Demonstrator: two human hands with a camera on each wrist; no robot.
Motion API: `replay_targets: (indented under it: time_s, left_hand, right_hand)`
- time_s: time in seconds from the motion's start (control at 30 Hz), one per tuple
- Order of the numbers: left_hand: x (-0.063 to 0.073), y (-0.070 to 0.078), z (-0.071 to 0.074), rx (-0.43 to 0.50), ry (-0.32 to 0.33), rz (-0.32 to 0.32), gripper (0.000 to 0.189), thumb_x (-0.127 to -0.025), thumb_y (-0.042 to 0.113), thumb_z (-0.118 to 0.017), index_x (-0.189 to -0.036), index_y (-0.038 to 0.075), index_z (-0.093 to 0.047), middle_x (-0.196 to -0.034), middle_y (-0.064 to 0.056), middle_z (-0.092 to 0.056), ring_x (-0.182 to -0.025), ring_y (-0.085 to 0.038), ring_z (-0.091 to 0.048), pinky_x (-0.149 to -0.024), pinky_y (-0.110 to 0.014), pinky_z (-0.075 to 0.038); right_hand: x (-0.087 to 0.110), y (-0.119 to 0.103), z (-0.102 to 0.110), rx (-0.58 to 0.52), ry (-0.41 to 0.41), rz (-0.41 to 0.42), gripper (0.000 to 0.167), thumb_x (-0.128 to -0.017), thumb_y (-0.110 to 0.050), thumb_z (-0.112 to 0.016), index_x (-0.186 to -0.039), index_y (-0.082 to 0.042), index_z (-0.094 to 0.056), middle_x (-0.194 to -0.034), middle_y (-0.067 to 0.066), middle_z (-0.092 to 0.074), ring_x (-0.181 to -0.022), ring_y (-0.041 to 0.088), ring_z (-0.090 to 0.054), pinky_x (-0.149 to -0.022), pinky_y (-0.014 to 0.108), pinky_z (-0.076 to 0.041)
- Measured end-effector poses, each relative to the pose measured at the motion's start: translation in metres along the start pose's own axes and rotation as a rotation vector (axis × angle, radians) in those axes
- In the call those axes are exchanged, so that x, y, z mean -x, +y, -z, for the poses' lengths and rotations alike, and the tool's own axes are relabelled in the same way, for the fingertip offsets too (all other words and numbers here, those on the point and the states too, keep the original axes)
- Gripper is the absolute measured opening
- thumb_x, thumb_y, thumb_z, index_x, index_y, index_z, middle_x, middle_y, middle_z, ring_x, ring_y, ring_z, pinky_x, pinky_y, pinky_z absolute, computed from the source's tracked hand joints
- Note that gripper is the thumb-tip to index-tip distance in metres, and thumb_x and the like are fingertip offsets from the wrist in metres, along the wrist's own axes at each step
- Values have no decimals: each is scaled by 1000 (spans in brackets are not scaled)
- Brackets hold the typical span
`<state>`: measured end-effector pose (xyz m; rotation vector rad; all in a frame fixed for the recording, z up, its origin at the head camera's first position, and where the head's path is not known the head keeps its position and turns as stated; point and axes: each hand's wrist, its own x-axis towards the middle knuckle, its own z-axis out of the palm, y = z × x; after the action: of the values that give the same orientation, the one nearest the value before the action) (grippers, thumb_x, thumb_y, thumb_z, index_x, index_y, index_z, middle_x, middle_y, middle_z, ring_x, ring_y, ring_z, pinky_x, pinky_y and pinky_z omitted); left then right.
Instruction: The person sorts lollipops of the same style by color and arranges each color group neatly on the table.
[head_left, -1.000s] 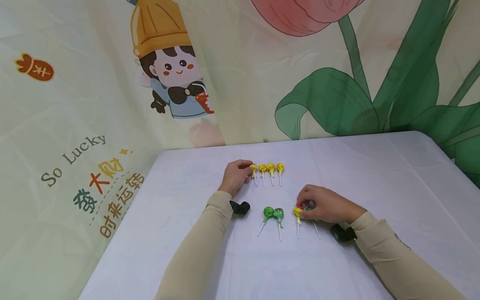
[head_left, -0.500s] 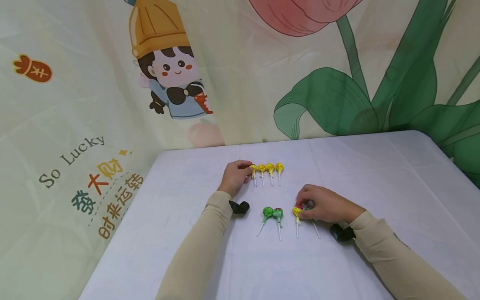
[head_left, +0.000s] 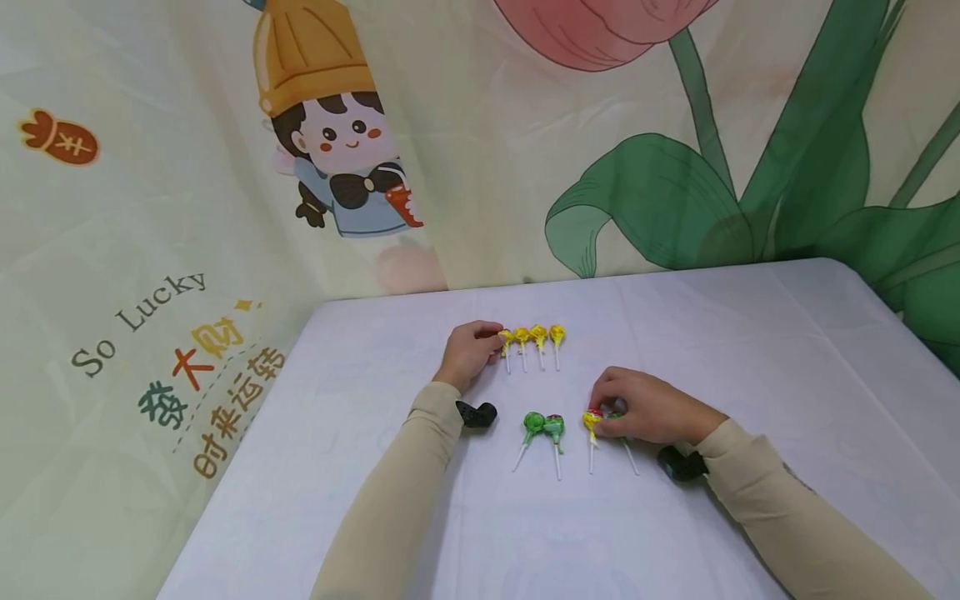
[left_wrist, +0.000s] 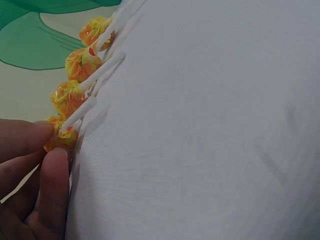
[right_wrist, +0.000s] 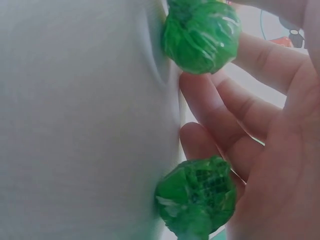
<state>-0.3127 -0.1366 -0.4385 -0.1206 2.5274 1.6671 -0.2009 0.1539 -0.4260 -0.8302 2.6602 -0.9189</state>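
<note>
Pinching leftmost lollipop [left_wrist: 62, 139]: left hand [head_left: 467, 354], outstretched | nearer yellow lollipop [head_left: 590, 422]: right hand [head_left: 647, 406]

Table [head_left: 480, 542]: evenly, softly lit in the head view; diffuse shadows beside both sleeves [head_left: 390, 500].
Backdrop [head_left: 480, 183]: bright, fairly sharp, mild sheen.
Sticks [left_wrist: 79, 113]: blurred shadows on the table; left wrist view dim and grey.
Green wrappers [right_wrist: 202, 37]: white glints, hazy focus in the right wrist view.
Right hand [right_wrist: 290, 135]: soft-edged, pale light behind it.
</note>
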Motion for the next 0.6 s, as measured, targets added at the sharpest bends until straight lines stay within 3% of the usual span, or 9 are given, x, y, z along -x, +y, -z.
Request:
replay_targets:
  time_s: [0.6]
  left_hand:
    - [-1,0,1,12,5,-9,23,-95,19,-71,-116,12,-72,-111,-4,-67,-89,-17,-62,-70,-25,-55]
  right_hand:
    - [-2,2,-2,15,8,10,12,-86,-26,-80,-92,-26,-70,-101,-9,-56,-89,14,-53,-80,33,-48]
